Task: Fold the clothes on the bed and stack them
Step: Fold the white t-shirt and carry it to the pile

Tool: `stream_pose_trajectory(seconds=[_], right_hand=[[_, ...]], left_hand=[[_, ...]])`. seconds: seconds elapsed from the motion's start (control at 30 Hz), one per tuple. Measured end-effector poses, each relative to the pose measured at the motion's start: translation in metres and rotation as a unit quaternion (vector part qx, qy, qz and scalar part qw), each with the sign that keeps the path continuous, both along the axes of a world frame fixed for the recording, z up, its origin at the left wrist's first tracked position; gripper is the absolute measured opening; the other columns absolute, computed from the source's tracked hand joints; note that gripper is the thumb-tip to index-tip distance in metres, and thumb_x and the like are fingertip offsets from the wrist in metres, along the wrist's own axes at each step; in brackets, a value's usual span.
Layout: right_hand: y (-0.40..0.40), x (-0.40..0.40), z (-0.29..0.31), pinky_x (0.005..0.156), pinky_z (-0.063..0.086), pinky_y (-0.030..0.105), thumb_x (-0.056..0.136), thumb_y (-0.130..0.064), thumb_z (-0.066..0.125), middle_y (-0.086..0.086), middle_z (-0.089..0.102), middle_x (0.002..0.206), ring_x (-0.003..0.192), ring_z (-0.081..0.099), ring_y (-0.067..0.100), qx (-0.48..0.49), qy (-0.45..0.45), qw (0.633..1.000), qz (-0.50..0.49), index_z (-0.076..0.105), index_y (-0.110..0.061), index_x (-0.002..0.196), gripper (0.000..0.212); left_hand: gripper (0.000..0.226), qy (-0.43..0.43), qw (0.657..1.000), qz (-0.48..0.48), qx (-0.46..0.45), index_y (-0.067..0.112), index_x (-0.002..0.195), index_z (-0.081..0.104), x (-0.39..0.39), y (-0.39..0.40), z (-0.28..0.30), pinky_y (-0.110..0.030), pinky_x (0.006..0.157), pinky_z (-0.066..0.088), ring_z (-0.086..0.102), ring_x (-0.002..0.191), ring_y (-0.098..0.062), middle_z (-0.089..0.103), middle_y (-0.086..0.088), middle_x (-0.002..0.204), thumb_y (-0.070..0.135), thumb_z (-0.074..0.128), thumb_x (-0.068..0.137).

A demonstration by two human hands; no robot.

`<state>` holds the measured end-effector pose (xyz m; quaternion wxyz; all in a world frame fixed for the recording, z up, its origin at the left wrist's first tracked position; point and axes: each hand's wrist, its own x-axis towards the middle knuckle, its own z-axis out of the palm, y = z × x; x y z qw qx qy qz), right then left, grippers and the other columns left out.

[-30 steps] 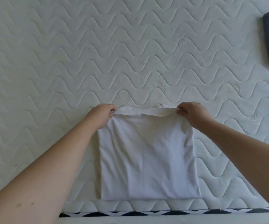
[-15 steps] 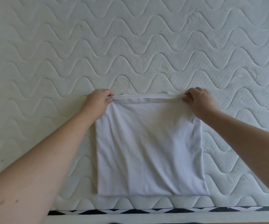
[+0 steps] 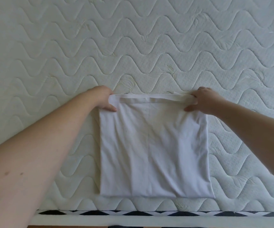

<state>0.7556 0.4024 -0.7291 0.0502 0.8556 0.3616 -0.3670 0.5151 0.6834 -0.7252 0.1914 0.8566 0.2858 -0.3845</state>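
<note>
Both hands — left hand (image 3: 103, 100) and right hand (image 3: 202, 101) — pinch the white garment (image 3: 154, 150) at its far corners; draw them evenly toward the near edge — keeping the sides aligned.

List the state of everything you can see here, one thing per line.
White garment: folded into a rectangle, flat on the mattress, far edge lifted.
Left hand: grips the garment's far left corner.
Right hand: grips the far right corner.
Mattress: quilted, wave-stitched, bare around the garment.
</note>
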Motion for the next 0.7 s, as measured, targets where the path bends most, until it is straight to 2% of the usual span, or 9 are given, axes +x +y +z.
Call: stream_pose_trajectory(seconds=[0.1, 0.17, 0.23, 0.33, 0.43, 0.5, 0.57, 0.63, 0.7], right_hand=[[-0.005, -0.007, 0.006, 0.089, 0.042, 0.039, 0.078, -0.047, 0.077, 0.007, 0.058, 0.112, 0.116, 0.048, 0.030, 0.044, -0.008, 0.999, 0.016, 0.063, -0.019, 0.117, 0.050], [-0.012, -0.011, 0.014, 0.074, 0.038, 0.034, 0.079, -0.045, 0.076, 0.004, 0.060, 0.090, 0.102, 0.053, 0.030, 0.072, -0.012, 0.997, 0.011, 0.061, -0.018, 0.100, 0.037], [-0.018, -0.016, 0.027, 0.067, 0.036, 0.032, 0.080, -0.041, 0.077, 0.001, 0.056, 0.077, 0.088, 0.053, 0.027, 0.096, -0.016, 0.995, 0.002, 0.061, -0.019, 0.096, 0.032], [-0.027, -0.027, 0.064, 0.066, 0.044, 0.034, 0.081, -0.034, 0.076, 0.002, 0.063, 0.083, 0.083, 0.058, 0.026, 0.133, -0.009, 0.991, -0.010, 0.066, -0.025, 0.096, 0.020], [-0.039, -0.040, 0.114, 0.061, 0.042, 0.031, 0.083, -0.028, 0.074, -0.004, 0.062, 0.075, 0.074, 0.058, 0.020, 0.163, 0.008, 0.986, -0.021, 0.067, -0.032, 0.086, 0.008], [-0.045, -0.044, 0.149, 0.058, 0.041, 0.030, 0.083, -0.028, 0.074, -0.012, 0.058, 0.067, 0.069, 0.056, 0.016, 0.183, 0.008, 0.983, -0.029, 0.064, -0.036, 0.081, 0.013], [-0.043, -0.040, 0.189, 0.057, 0.042, 0.030, 0.083, -0.029, 0.075, -0.015, 0.057, 0.065, 0.068, 0.055, 0.014, 0.215, -0.018, 0.976, -0.033, 0.068, -0.035, 0.084, 0.009], [-0.042, -0.036, 0.231, 0.057, 0.039, 0.029, 0.083, -0.029, 0.076, -0.014, 0.059, 0.066, 0.069, 0.054, 0.016, 0.257, -0.047, 0.965, -0.024, 0.069, -0.033, 0.086, 0.009], [-0.038, -0.033, 0.269, 0.055, 0.038, 0.026, 0.083, -0.023, 0.076, -0.011, 0.061, 0.068, 0.066, 0.054, 0.016, 0.299, -0.074, 0.951, 0.002, 0.070, -0.029, 0.085, 0.008]], left_hand=[[0.039, -0.028, 1.000, -0.008, 0.011, 0.011, 0.104, 0.068, -0.001, -0.010, 0.005, -0.027, 0.070, 0.037, 0.063, 0.098, -0.032, 0.067, -0.016, 0.107, 0.037, 0.080, 0.078], [0.027, -0.064, 0.998, 0.005, 0.003, 0.016, 0.093, 0.065, -0.006, -0.014, 0.015, -0.028, 0.067, 0.034, 0.060, 0.089, -0.027, 0.068, -0.013, 0.102, 0.033, 0.079, 0.079], [0.027, -0.089, 0.996, 0.010, -0.021, 0.022, 0.087, 0.056, -0.015, -0.016, 0.027, -0.029, 0.066, 0.032, 0.057, 0.086, -0.024, 0.066, -0.010, 0.097, 0.031, 0.080, 0.079], [0.026, -0.127, 0.990, 0.027, -0.045, 0.022, 0.096, 0.061, -0.031, -0.026, 0.058, -0.029, 0.069, 0.034, 0.058, 0.092, -0.022, 0.061, 0.000, 0.092, 0.031, 0.080, 0.080], [0.032, -0.150, 0.986, 0.044, -0.065, 0.026, 0.109, 0.070, -0.040, -0.038, 0.109, -0.028, 0.075, 0.043, 0.061, 0.094, -0.016, 0.070, 0.005, 0.097, 0.031, 0.080, 0.079], [0.025, -0.168, 0.982, 0.051, -0.069, 0.033, 0.101, 0.072, -0.044, -0.039, 0.149, -0.026, 0.071, 0.045, 0.063, 0.088, -0.012, 0.070, 0.010, 0.089, 0.033, 0.080, 0.078], [0.018, -0.189, 0.978, 0.064, -0.057, 0.040, 0.091, 0.070, -0.044, -0.033, 0.196, -0.024, 0.068, 0.045, 0.062, 0.083, -0.008, 0.067, 0.016, 0.082, 0.035, 0.080, 0.077], [0.020, -0.205, 0.977, 0.057, -0.021, 0.040, 0.095, 0.070, -0.042, -0.029, 0.240, -0.029, 0.073, 0.048, 0.062, 0.084, -0.011, 0.068, 0.013, 0.085, 0.038, 0.079, 0.078], [0.019, -0.216, 0.975, 0.024, 0.046, 0.038, 0.098, 0.071, -0.040, -0.024, 0.280, -0.029, 0.070, 0.047, 0.062, 0.082, -0.016, 0.068, 0.007, 0.083, 0.042, 0.077, 0.080]])
